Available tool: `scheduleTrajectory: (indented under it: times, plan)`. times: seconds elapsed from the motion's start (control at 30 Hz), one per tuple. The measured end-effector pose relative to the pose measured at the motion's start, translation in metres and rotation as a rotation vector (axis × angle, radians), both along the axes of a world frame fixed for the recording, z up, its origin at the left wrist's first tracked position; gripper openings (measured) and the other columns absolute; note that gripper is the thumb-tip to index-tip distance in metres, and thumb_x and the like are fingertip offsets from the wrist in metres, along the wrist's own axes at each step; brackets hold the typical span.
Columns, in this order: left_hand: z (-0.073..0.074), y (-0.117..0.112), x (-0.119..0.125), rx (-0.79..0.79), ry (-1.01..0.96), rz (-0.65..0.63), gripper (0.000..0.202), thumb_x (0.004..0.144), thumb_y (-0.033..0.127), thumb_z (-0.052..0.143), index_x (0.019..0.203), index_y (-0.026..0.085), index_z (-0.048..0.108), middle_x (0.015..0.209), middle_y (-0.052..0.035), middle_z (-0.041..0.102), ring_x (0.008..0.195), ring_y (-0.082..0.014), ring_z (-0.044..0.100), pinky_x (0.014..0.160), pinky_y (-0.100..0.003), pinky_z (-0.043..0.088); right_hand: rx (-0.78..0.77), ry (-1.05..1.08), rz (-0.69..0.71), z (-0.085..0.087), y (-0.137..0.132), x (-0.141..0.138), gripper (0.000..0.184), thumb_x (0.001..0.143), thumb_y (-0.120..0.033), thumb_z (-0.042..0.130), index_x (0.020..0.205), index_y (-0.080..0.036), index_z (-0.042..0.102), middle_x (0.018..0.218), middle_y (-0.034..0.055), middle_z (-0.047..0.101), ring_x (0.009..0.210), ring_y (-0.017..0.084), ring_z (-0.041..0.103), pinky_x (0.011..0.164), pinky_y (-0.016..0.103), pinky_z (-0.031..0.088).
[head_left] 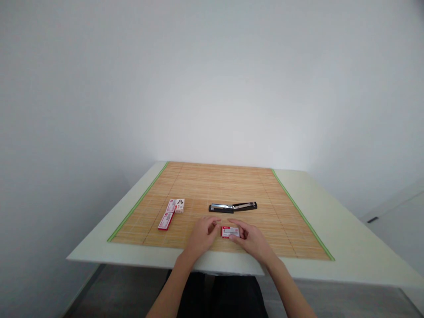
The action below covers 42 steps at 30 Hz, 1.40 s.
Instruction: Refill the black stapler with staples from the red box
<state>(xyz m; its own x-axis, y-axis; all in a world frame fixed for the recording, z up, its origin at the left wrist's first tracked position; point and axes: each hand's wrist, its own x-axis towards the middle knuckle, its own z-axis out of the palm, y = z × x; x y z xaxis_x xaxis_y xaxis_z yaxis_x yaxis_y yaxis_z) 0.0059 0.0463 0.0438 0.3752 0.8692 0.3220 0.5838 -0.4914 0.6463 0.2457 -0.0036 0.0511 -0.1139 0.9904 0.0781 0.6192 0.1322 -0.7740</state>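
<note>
A small red and white staple box (pixel 229 232) lies on the bamboo mat (pixel 198 185) near the table's front edge. My right hand (pixel 250 238) curls round its right side, fingers closed on it. The fingertips of my left hand (pixel 202 235) touch the left end of that same box. Just behind the hands, a black stapler (pixel 232 206) is opened out flat with its metal rail showing.
Two more red and white staple boxes sit to the left on the mat, one (pixel 176 205) behind the other (pixel 166 221). The white table (pixel 334 229) stands against a plain white wall. Green edging runs along the mat's left and right sides.
</note>
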Motion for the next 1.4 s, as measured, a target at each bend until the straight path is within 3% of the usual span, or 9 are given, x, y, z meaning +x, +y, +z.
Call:
scheduleTrajectory:
  times: [0.1, 0.17, 0.3, 0.5, 0.67, 0.93, 1.4]
  plan:
    - [0.001, 0.029, -0.006, 0.047, 0.036, 0.163, 0.038, 0.094, 0.036, 0.065, 0.131, 0.029, 0.061, 0.125, -0.0058, 0.064, 0.119, -0.027, 0.055, 0.105, -0.043, 0.041, 0.012, 0.1, -0.025, -0.007, -0.001, 0.002, 0.053, 0.089, -0.048, 0.069, 0.137, -0.025, 0.068, 0.065, -0.006, 0.048, 0.06, 0.013, 0.043, 0.06, 0.025, 0.035]
    - [0.003, 0.049, -0.005, 0.05, 0.061, 0.175, 0.054, 0.088, 0.039, 0.073, 0.138, 0.03, 0.056, 0.137, -0.0069, 0.057, 0.129, -0.0301, 0.048, 0.11, -0.046, 0.036, 0.013, 0.119, -0.033, -0.007, -0.001, 0.003, 0.05, 0.09, -0.049, 0.069, 0.132, -0.024, 0.072, 0.064, -0.0062, 0.045, 0.059, 0.013, 0.04, 0.059, 0.025, 0.032]
    - [0.002, 0.069, 0.002, 0.031, 0.116, 0.1, 0.037, 0.084, 0.045, 0.078, 0.118, 0.033, 0.069, 0.128, -0.0031, 0.061, 0.124, -0.029, 0.05, 0.107, -0.043, 0.036, -0.005, 0.052, -0.028, -0.002, 0.002, 0.002, 0.04, 0.09, -0.051, 0.068, 0.117, -0.024, 0.08, 0.061, -0.0049, 0.046, 0.058, 0.012, 0.04, 0.056, 0.026, 0.027]
    - [-0.004, 0.044, 0.001, 0.018, 0.146, 0.035, 0.034, 0.086, 0.056, 0.075, 0.111, 0.035, 0.073, 0.118, -0.0014, 0.067, 0.113, -0.0271, 0.054, 0.099, -0.041, 0.036, 0.051, -0.073, 0.024, 0.007, 0.007, 0.001, 0.032, 0.091, -0.05, 0.067, 0.105, -0.026, 0.083, 0.061, -0.0026, 0.056, 0.057, 0.013, 0.048, 0.056, 0.026, 0.029]
    - [-0.001, 0.023, 0.0, -0.003, 0.136, -0.015, 0.035, 0.088, 0.061, 0.071, 0.115, 0.038, 0.074, 0.118, -0.0007, 0.068, 0.114, -0.0265, 0.053, 0.099, -0.042, 0.034, 0.142, -0.115, -0.028, 0.023, 0.022, -0.002, 0.033, 0.094, -0.049, 0.063, 0.109, -0.025, 0.081, 0.059, -0.0034, 0.055, 0.055, 0.013, 0.046, 0.054, 0.026, 0.029]
    - [0.004, 0.02, 0.002, -0.028, 0.13, -0.017, 0.035, 0.088, 0.06, 0.071, 0.115, 0.038, 0.074, 0.117, -0.0011, 0.069, 0.114, -0.0267, 0.053, 0.1, -0.042, 0.033, 0.116, -0.241, 0.054, 0.032, 0.04, -0.009, 0.029, 0.094, -0.048, 0.063, 0.101, -0.028, 0.082, 0.066, 0.0001, 0.068, 0.06, 0.016, 0.057, 0.057, 0.026, 0.033]
    - [-0.001, 0.023, 0.003, -0.025, 0.115, 0.002, 0.036, 0.085, 0.061, 0.074, 0.114, 0.038, 0.075, 0.113, -0.0015, 0.07, 0.113, -0.0272, 0.053, 0.097, -0.042, 0.034, 0.129, -0.274, 0.065, 0.031, 0.041, -0.012, 0.027, 0.095, -0.046, 0.061, 0.104, -0.028, 0.081, 0.069, -0.0004, 0.069, 0.063, 0.016, 0.059, 0.06, 0.026, 0.034]
